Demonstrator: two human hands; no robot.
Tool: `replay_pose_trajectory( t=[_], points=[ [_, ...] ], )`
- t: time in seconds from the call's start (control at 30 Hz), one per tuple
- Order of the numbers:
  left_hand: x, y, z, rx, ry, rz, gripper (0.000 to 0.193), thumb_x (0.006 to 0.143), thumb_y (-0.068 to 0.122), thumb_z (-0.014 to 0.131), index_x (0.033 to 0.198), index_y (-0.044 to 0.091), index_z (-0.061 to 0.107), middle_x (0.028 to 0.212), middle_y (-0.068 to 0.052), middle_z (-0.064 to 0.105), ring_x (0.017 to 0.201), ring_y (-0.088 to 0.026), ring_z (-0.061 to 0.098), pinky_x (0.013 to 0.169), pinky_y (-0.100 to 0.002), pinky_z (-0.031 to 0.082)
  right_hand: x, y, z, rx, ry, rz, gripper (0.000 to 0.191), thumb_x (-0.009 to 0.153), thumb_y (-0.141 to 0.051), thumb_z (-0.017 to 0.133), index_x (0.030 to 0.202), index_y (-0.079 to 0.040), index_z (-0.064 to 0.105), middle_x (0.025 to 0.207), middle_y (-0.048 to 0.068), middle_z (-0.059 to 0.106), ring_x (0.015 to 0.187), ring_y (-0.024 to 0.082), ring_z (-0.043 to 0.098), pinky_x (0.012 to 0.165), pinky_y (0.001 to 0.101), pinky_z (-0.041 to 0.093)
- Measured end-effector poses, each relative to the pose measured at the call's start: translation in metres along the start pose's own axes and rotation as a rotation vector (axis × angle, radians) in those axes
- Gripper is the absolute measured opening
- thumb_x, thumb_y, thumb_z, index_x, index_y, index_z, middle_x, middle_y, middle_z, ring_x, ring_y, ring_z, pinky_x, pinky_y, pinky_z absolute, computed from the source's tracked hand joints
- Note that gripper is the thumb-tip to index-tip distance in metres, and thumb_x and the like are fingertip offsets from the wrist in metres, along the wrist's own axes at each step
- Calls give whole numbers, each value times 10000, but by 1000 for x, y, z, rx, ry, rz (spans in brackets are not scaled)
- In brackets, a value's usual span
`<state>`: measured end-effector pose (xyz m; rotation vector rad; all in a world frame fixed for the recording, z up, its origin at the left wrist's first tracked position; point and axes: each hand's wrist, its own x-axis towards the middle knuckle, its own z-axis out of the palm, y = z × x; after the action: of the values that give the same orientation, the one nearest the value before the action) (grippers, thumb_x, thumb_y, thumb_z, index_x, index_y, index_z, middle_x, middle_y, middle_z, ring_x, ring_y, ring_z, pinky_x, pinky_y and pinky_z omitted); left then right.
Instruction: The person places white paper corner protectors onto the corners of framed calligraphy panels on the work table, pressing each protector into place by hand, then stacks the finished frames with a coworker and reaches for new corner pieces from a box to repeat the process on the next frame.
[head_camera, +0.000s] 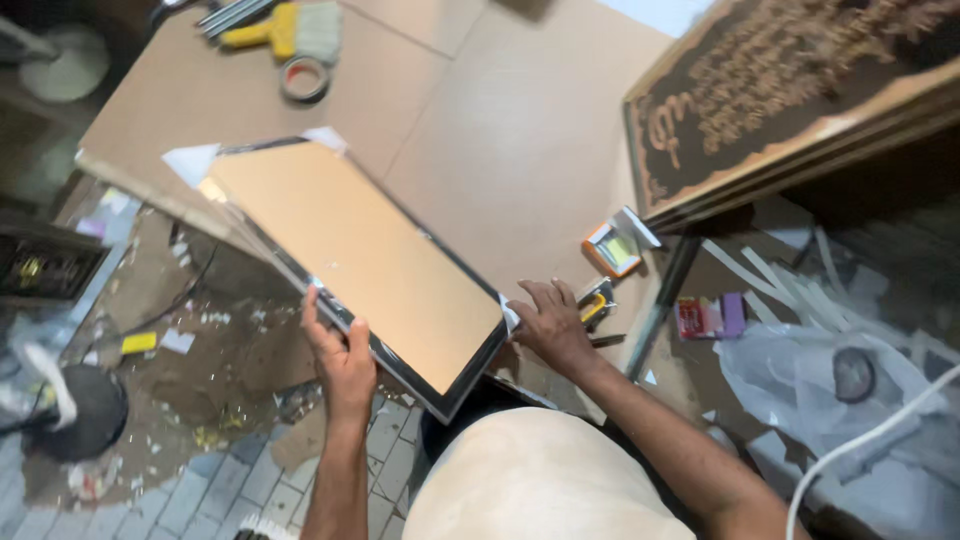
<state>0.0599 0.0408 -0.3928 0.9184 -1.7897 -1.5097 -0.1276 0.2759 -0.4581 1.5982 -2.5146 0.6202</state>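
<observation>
The person's left hand (343, 355) grips the long near edge of a picture frame (360, 250), fingers curled around its dark rim. The frame lies face down and slanted on the brown table (500, 130), its backing board up, one end hanging past the table edge. The right hand (553, 325) rests spread and flat on the table at the frame's near corner, touching it. A yellow tool (595, 305) lies just beside that hand
</observation>
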Motion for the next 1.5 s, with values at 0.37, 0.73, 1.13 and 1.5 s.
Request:
replay_pose_trajectory(
  t=[0.37,0.73,1.13,1.5],
  points=[
    [23,73,70,335,-146,130,449,1071,329,746,1437,120,593,831,2,660,734,-91,637,668,-258,519,-133,129,-72,-182,121,1115,481,899,-394,763,1193,-23,675,1149,171,666,1045,339,643,908,470,505],
    [46,117,114,895,-488,990,386,673,569,843,794,205,796,968,-67,700,985,-254,619,906,-484,432,-176,159,-93,-68,365,951,153,937,-203,717,1035,-108,785,1019,148,757,906,327,727,819,427,568],
    [99,126,157,531,-881,1095,332,738,242,859,1013,131,709,930,-7,691,854,-231,672,711,-384,537,-17,8,-57,1353,879,760,116,964,27,689,1068,3,644,979,109,725,862,154,732,785,349,653],
    [109,92,158,433,-831,1207,464,968,236,823,1316,129,537,1131,-148,638,865,-244,647,679,-378,514,18,4,25,1175,936,719,165,930,35,775,994,-17,632,974,37,736,908,76,695,835,234,599]
  ],
)
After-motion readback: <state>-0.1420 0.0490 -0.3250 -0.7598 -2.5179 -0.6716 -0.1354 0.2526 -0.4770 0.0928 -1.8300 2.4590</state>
